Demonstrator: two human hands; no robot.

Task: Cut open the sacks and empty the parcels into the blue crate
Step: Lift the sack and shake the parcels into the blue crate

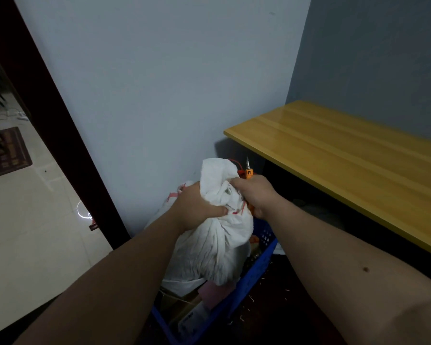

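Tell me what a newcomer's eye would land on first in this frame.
The white sack at centre, bunched and held over the blue crate by both hands: the left hand grips its side, the right hand grips its gathered top while also holding an orange cutter whose blade points up. Next comes the yellow table on the right, bright against the grey wall.

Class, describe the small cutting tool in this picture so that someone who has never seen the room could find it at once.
Start at the yellow wooden tabletop on the right and go to its near-left corner by the pale wall. Just below it, both hands grip a white sack above the blue crate. The cutter sticks up from the right hand: the only orange thing with a thin pointed metal tip.
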